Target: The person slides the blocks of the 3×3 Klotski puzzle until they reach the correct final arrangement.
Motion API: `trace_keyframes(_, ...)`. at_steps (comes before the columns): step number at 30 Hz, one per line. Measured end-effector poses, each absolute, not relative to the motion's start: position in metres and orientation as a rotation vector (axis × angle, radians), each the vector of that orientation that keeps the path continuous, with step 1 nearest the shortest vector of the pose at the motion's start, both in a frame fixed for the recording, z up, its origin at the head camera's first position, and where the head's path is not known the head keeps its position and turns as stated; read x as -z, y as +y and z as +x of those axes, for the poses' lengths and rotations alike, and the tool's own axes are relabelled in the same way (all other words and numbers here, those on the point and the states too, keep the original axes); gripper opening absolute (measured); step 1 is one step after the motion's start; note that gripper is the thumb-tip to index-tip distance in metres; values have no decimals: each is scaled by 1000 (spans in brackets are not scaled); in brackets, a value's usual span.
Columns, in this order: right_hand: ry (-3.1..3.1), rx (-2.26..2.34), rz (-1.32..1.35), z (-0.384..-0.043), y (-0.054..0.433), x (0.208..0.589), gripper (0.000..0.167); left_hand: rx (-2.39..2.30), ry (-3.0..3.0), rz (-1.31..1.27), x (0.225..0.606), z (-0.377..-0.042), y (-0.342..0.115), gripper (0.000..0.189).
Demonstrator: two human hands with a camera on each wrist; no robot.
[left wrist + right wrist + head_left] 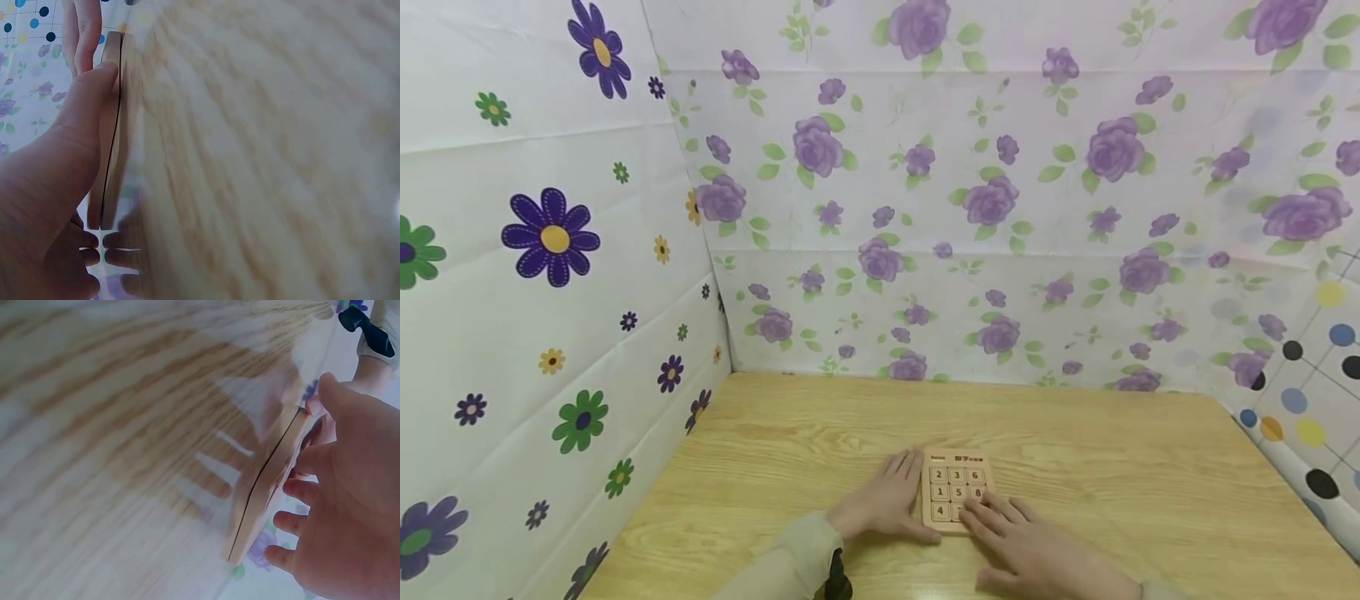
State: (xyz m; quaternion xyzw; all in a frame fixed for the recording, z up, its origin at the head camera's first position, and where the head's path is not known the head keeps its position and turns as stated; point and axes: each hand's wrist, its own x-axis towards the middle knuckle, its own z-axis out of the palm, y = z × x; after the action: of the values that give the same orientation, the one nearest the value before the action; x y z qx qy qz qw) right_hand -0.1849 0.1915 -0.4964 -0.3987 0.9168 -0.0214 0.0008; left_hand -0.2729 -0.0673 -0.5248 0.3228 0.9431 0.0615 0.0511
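Number puzzle (948,483) flat on the desk (820,433); tile-sliding step, I judge.
My left grip (887,496), thumb spread from fingers, braces its left side; my right grip (1037,542), loosely extended, pinches nothing, fingertips over lower-right tiles (977,489). Next move likely calls for light pressure.

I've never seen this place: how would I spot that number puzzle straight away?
Start at the wood-grain table before the purple-rose sheet. On its nearer part, the number puzzle lies between the left hand and the right hand, whose fingers cover one corner. Unlike anything around it, this pale, flat board bears a grid of numbered squares, 2, 3, 6 across the top row.
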Motion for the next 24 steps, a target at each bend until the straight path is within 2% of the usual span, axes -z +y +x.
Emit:
trace_keyframes(13, 2905, -9, -1302, -186, 187, 502, 74, -150, 2863, 998, 523, -275, -62, 135)
trace_keyframes(24, 2846, 101, -1221, -187, 189, 498, 75, -151, 2840, 988, 521, -275, -62, 134)
